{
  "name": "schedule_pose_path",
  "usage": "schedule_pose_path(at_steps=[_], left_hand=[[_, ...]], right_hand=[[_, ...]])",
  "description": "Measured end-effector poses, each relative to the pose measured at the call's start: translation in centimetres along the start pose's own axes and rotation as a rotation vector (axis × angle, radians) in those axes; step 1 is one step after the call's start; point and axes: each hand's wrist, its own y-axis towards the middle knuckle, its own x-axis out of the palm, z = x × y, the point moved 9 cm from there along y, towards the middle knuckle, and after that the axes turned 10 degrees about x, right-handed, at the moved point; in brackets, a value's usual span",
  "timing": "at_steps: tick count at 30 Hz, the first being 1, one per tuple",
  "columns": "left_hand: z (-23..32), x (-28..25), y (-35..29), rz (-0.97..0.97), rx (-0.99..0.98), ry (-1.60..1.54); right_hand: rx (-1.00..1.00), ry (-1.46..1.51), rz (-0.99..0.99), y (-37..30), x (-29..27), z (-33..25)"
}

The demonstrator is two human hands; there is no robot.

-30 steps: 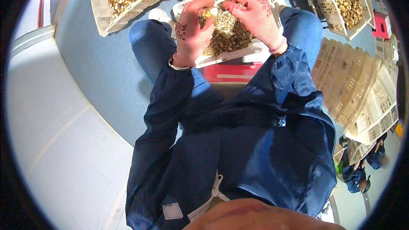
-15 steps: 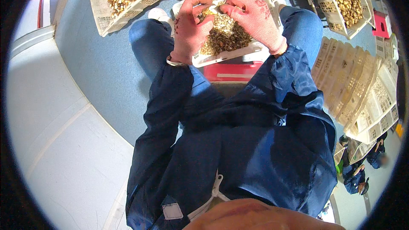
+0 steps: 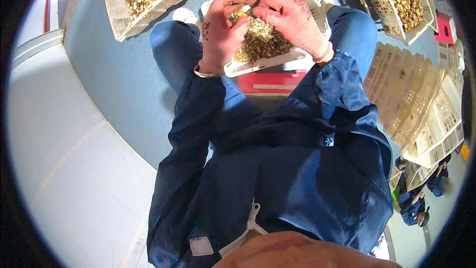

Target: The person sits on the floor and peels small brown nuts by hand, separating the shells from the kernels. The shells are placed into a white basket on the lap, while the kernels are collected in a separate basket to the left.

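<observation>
Both hands wear pink knitted gloves and meet over a white plastic basket (image 3: 270, 63) between my knees. My left hand (image 3: 220, 34) is closed, with a small yellow-brown and white piece, apparently a dried mushroom (image 3: 240, 12), pinched at its fingertips. Fingers curled inward, my right hand (image 3: 292, 20) meets the same piece from the other side; its fingertips are partly hidden. Below them, the basket holds a heap of small brown and pale bits (image 3: 263, 42), too fine to tell one by one.
Beneath the basket is a red stool-like box (image 3: 270, 82). White crates of brown mushroom-like pieces stand at the far left (image 3: 116, 5) and far right (image 3: 391, 22). Stacked white crates (image 3: 404, 94) lie to my right, and other people (image 3: 414, 208) sit beyond.
My fingertips have drawn closer together, and the pale piece between them shows more plainly. The right hand has shifted slightly left; the basket stays where it was.
</observation>
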Motion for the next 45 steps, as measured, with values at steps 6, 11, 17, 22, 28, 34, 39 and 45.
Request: schedule_pose_path(at_steps=[6, 11, 17, 22, 28, 34, 39, 45], left_hand=[[-0.5, -0.2, -0.1, 0.015, -0.077, -0.028], [0.0, 0.3, -0.1, -0.011, -0.009, -0.103], [-0.4, 0.2, -0.3, -0.036, -0.038, -0.062], [0.3, 0.5, -0.2, -0.015, -0.007, -0.093], [-0.6, 0.4, -0.4, 0.001, -0.198, -0.214], [-0.2, 0.6, -0.7, 0.083, -0.373, -0.534], [0.5, 0.6, -0.6, -0.236, 0.035, 0.143], [-1.3, 1.7, -2.0, -0.033, -0.622, -0.310]], right_hand=[[0.027, 0.108, 0.107, 0.4, -1.4, 0.5], [-0.062, 0.043, 0.111, 0.4, -1.0, 0.5], [-0.165, 0.045, 0.043, 0.1, -1.0, -1.0], [-0.014, -0.037, 0.167, 0.4, -2.0, 0.3], [0.095, 0.119, 0.129, 0.1, -2.2, 1.1], [0.174, 0.257, 0.073, -0.3, -2.5, 0.8], [-0.028, 0.153, 0.100, -0.4, -1.4, -0.3], [0.090, 0.157, 0.080, 0.0, -0.9, 0.7]])
